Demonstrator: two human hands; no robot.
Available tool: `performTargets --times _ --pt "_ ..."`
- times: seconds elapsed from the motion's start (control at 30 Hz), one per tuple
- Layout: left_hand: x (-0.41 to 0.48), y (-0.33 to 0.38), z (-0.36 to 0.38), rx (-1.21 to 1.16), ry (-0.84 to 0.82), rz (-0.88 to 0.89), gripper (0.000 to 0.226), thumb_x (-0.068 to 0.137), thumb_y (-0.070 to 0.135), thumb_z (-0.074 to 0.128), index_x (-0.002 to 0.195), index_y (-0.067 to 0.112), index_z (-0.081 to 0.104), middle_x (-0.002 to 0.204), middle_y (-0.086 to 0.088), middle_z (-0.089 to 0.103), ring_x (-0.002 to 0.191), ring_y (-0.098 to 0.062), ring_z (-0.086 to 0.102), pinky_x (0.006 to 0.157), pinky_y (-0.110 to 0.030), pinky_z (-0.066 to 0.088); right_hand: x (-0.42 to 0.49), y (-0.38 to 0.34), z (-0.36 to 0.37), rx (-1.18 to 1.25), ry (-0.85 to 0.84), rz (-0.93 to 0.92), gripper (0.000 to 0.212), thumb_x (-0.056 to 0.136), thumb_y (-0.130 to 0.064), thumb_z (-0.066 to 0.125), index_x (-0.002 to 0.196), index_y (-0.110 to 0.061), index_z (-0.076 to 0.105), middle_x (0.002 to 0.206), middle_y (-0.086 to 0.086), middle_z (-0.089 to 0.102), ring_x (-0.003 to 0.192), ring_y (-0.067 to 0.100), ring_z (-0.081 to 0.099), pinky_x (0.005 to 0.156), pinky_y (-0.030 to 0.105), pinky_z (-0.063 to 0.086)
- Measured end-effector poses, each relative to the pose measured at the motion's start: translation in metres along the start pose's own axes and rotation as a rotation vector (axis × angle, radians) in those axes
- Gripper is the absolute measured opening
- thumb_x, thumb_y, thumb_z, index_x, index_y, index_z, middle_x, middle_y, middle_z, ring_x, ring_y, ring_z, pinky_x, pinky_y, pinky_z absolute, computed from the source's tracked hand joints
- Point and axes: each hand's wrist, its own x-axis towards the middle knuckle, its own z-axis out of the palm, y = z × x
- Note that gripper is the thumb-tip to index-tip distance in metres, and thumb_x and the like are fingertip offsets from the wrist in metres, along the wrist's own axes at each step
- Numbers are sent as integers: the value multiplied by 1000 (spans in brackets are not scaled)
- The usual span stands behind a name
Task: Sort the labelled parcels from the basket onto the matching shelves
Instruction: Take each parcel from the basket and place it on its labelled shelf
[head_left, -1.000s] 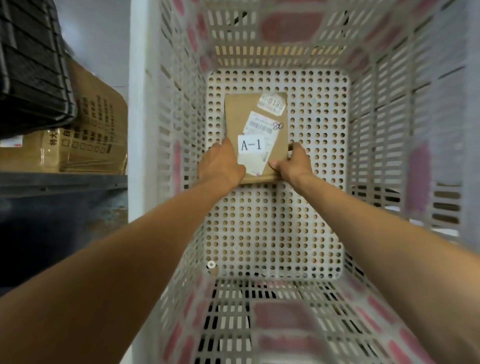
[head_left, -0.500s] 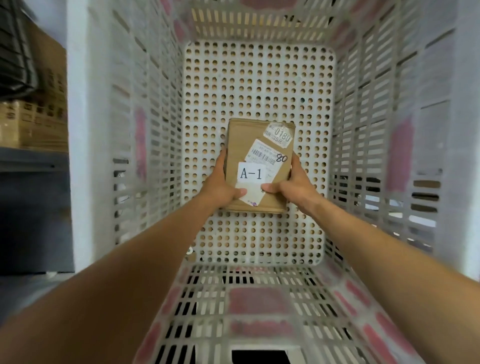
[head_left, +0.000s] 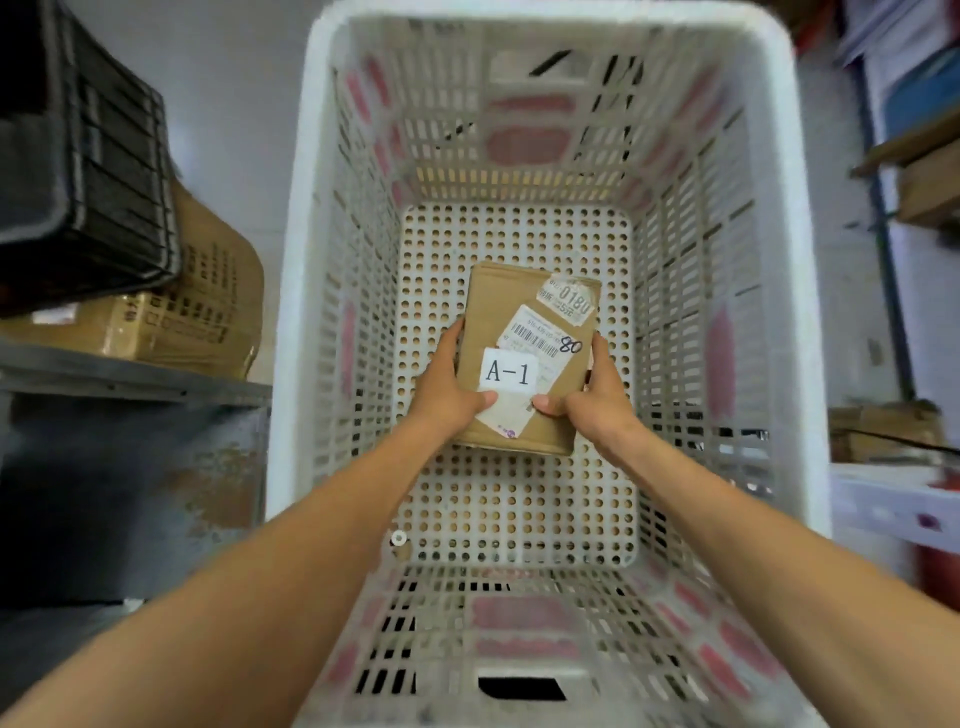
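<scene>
A brown cardboard parcel (head_left: 493, 306) with a white "A-1" label, a barcode sticker and "0180" sits inside the white perforated basket (head_left: 291, 312), raised off its floor. My left hand (head_left: 449, 389) grips the parcel's left edge, thumb on the label side. My right hand (head_left: 592, 400) grips its right edge, thumb on the front face. No other parcel shows in the basket.
A grey metal shelf (head_left: 130, 379) at the left bears a cardboard box (head_left: 208, 306) and a black crate (head_left: 88, 156). At the right stand shelf uprights (head_left: 883, 208) with cartons (head_left: 883, 431) and papers.
Both hands have lifted the parcel from the basket floor and drawn it nearer. My view has pulled back, so the basket rim and both side shelves now show.
</scene>
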Motion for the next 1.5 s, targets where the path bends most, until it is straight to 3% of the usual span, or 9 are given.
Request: performTargets --times 0.2,0.43,0.67,0.83,1.0,1.13,1.23,1.33,1.5 --pt "-68 111 -30 -47 26 208 97 78 -2 71 150 36 18 116 3 54 106 -20 58 94 -43 51 -68 -115 -45 -36 109 -243 101 66 14 74 148 -20 25 125 -7 55 121 18 52 105 41 43" --pt "-179 240 -95 -36 91 568 97 79 -3 71 151 34 18 133 1 54 110 -17 57 91 -32 50 -184 -250 -72 24 218 -618 101 63 12 76 145 -26 30 127 -10 56 117 12 53 99 36 46" --pt "-299 297 -144 1 139 881 96 77 0 74 149 39 21 134 -1 54 116 -16 54 96 -43 50 -308 -312 -74 65 375 -875 106 59 11 80 146 -21 29 131 -3 55 121 14 53 106 42 42" --pt "-373 279 -159 6 61 952 97 79 -1 72 150 38 19 143 0 45 124 -15 46 98 -44 49 -387 -297 -58 83 440 -898 105 60 10 80 146 -22 28 126 -5 57 118 14 54 105 45 43" --pt "-435 247 -162 12 -17 1004 98 79 -5 71 150 38 20 114 2 53 107 -11 52 92 -37 52 -461 -262 -45 39 510 -926 106 61 -5 85 146 -27 26 127 -5 56 119 16 52 106 47 41" --pt "-478 217 -151 19 -67 1040 97 80 -5 70 151 37 18 122 0 56 111 -12 52 81 -25 51 -515 -230 -40 39 538 -926 107 61 -7 87 146 -26 26 119 -10 57 115 16 54 103 46 44" --pt "-508 192 -141 12 -70 1070 97 79 -3 71 151 36 19 123 -2 60 112 -15 56 87 -32 52 -555 -202 -33 50 547 -942 111 53 -16 86 146 -25 26 116 -12 58 106 6 57 100 39 46" --pt "-537 159 -126 15 -73 1077 97 78 -2 73 151 35 21 122 -4 62 112 -17 58 93 -40 52 -589 -165 -27 77 566 -948 106 60 -3 85 146 -22 26 119 -9 55 109 8 54 103 41 45" --pt "-592 95 -87 -23 -165 1040 96 78 -14 66 151 32 22 115 -2 60 109 -19 58 83 -32 56 -643 -86 -26 72 618 -889 106 65 11 77 148 -25 23 117 -11 54 120 15 48 105 46 43"
